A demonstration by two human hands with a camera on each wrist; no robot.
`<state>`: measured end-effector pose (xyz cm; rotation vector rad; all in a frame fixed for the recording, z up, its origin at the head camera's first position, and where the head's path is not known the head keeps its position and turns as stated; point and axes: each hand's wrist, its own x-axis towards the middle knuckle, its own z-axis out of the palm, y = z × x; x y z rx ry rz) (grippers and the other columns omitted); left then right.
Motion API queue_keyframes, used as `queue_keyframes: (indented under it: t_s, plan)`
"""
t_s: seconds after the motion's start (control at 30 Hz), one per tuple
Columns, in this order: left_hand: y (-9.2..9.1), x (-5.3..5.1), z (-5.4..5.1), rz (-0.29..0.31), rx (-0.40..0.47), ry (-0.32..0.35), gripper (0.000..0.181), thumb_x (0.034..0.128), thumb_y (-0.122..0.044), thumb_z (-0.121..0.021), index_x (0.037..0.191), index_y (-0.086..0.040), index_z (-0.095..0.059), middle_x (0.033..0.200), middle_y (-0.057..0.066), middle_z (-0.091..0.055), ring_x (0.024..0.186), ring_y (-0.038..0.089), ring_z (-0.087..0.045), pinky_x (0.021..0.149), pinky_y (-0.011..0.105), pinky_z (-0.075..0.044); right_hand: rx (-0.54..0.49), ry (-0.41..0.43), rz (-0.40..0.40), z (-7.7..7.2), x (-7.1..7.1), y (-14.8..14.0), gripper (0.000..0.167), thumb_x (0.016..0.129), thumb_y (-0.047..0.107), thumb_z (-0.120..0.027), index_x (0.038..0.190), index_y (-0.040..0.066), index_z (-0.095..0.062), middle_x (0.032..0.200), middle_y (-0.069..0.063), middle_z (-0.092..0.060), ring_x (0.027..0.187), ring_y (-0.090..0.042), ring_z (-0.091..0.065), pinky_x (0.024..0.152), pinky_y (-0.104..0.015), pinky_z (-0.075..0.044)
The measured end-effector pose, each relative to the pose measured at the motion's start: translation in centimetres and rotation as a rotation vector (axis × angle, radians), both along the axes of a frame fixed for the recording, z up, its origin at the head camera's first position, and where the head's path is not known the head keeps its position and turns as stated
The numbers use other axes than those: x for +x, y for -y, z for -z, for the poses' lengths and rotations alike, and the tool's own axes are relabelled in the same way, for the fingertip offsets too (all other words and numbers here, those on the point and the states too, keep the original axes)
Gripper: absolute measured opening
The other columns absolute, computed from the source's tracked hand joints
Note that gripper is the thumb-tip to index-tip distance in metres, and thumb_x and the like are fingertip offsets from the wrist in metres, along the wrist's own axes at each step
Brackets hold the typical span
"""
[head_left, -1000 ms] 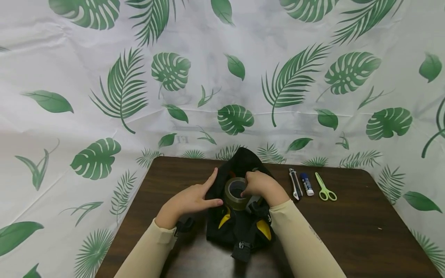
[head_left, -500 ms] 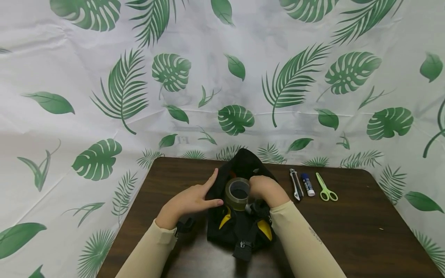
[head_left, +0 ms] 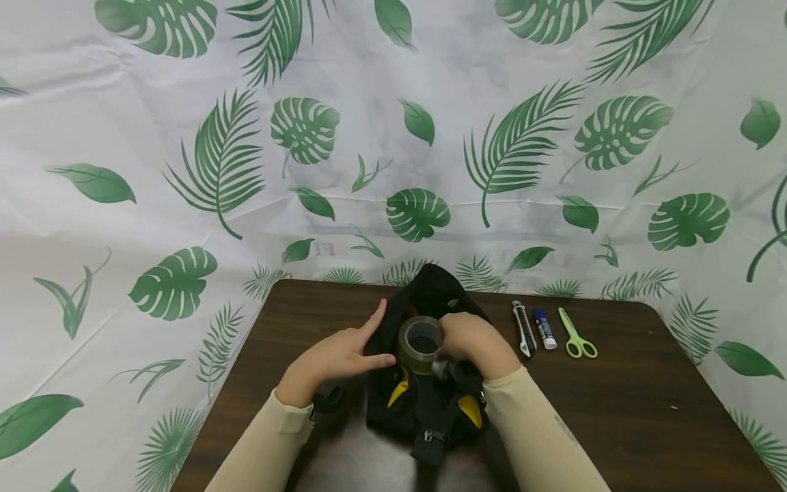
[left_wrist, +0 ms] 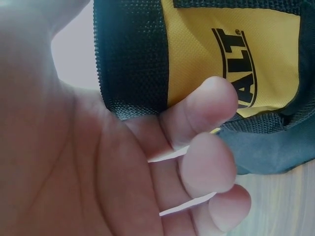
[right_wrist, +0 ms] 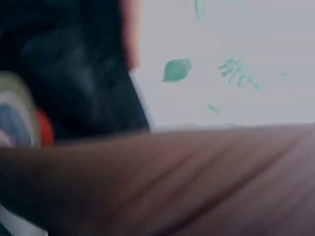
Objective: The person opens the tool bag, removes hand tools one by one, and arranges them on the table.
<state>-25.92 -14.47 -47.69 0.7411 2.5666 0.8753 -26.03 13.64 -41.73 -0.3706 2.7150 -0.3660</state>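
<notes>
The tape roll [head_left: 415,360] lies lower centre, just left of the nearer right hand [head_left: 472,339], whose grip I can't tell, the left hand [head_left: 339,354] loosely spread.

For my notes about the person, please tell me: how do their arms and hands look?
The left hand and right hand are bare, with no glove showing. The left sleeve and right sleeve are cream, close-fitting and reach the wrists. The right one bears a small greyish marking, too blurred to read. Something black shows beside the left cuff; perhaps worn.
</notes>
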Motion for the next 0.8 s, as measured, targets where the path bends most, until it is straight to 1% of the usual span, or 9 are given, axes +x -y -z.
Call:
queue_keyframes:
  t_s: [0.1, 0.13, 0.23, 0.4, 0.47, 0.53, 0.6, 0.7, 0.8]
  plan:
    - [0.0, 0.1, 0.0, -0.003, -0.005, 0.003, 0.110, 0.0985, -0.079, -0.060, 0.174, -0.042, 0.011, 0.097, 0.000, -0.072, 0.110, 0.018, -0.074, 0.110, 0.050, -0.055, -0.014, -0.008, 0.000, -0.7, 0.4, -0.3, 0.025, 0.095, 0.028, -0.087, 0.080, 0.015, -0.072, 0.075, 0.000, -0.065, 0.066, -0.018, -0.058, 0.063, -0.034, -0.045]
    - [0.0, 0.1, 0.0, -0.004, -0.007, 0.003, 0.110, 0.0984, -0.079, -0.060, 0.174, -0.042, 0.012, 0.098, 0.000, -0.073, 0.110, 0.019, -0.074, 0.110, 0.050, -0.055, -0.022, -0.011, 0.002, -0.9, 0.6, -0.4, 0.024, 0.095, 0.030, -0.087, 0.082, 0.016, -0.072, 0.077, 0.000, -0.066, 0.068, -0.018, -0.059, 0.064, -0.034, -0.046]
    - [0.0, 0.2, 0.0, -0.012, -0.009, 0.000, 0.109, 0.0981, -0.079, -0.060, 0.173, -0.044, 0.011, 0.115, 0.006, -0.077, 0.116, 0.021, -0.074, 0.112, 0.051, -0.055, -0.053, -0.015, 0.011, -1.7, 1.0, -0.9, 0.024, 0.096, 0.034, -0.086, 0.085, 0.018, -0.071, 0.080, 0.000, -0.065, 0.070, -0.019, -0.059, 0.065, -0.035, -0.046]
    - [-0.1, 0.2, 0.0, -0.016, -0.016, -0.010, 0.110, 0.0980, -0.080, -0.059, 0.174, -0.042, 0.010, 0.134, 0.014, -0.074, 0.124, 0.026, -0.073, 0.113, 0.051, -0.054, -0.115, -0.045, 0.012, -3.0, 1.5, -1.6, 0.024, 0.098, 0.035, -0.084, 0.090, 0.019, -0.069, 0.082, 0.000, -0.064, 0.070, -0.020, -0.056, 0.065, -0.035, -0.045]
    - [-0.1, 0.2, -0.1, -0.017, -0.016, -0.013, 0.111, 0.0979, -0.080, -0.059, 0.175, -0.041, 0.010, 0.143, 0.016, -0.071, 0.127, 0.028, -0.072, 0.115, 0.052, -0.053, -0.143, -0.069, 0.010, -3.5, 1.7, -1.8, 0.024, 0.098, 0.035, -0.083, 0.092, 0.018, -0.068, 0.084, -0.001, -0.064, 0.070, -0.020, -0.055, 0.065, -0.035, -0.045]
    - [-0.1, 0.1, -0.2, -0.018, -0.014, -0.017, 0.111, 0.0978, -0.080, -0.060, 0.175, -0.039, 0.008, 0.155, 0.017, -0.064, 0.133, 0.030, -0.070, 0.116, 0.053, -0.052, -0.169, -0.088, 0.011, -3.8, 1.9, -1.9, 0.025, 0.099, 0.036, -0.083, 0.096, 0.017, -0.066, 0.085, -0.001, -0.065, 0.069, -0.020, -0.054, 0.065, -0.035, -0.044]
    - [-0.1, 0.1, -0.2, -0.020, -0.015, -0.018, 0.112, 0.0977, -0.080, -0.060, 0.176, -0.038, 0.008, 0.161, 0.017, -0.058, 0.136, 0.031, -0.068, 0.118, 0.054, -0.051, -0.186, -0.106, 0.011, -3.8, 2.0, -2.2, 0.026, 0.100, 0.036, -0.082, 0.099, 0.016, -0.065, 0.086, -0.001, -0.065, 0.068, -0.020, -0.053, 0.064, -0.034, -0.043]
    - [-0.1, 0.2, -0.2, -0.016, -0.019, -0.013, 0.111, 0.0976, -0.080, -0.060, 0.175, -0.040, 0.009, 0.155, 0.017, -0.063, 0.133, 0.030, -0.069, 0.117, 0.053, -0.052, -0.221, -0.125, 0.022, -3.5, 2.5, -2.7, 0.027, 0.101, 0.036, -0.081, 0.100, 0.014, -0.063, 0.087, -0.002, -0.064, 0.066, -0.019, -0.051, 0.063, -0.034, -0.042]
    - [-0.1, 0.2, -0.1, -0.011, -0.018, -0.013, 0.110, 0.0980, -0.080, -0.060, 0.174, -0.042, 0.010, 0.143, 0.016, -0.071, 0.128, 0.028, -0.072, 0.116, 0.052, -0.053, -0.266, -0.164, 0.038, -2.9, 2.9, -3.3, 0.028, 0.101, 0.035, -0.081, 0.098, 0.013, -0.063, 0.088, -0.004, -0.061, 0.067, -0.019, -0.050, 0.063, -0.034, -0.042]
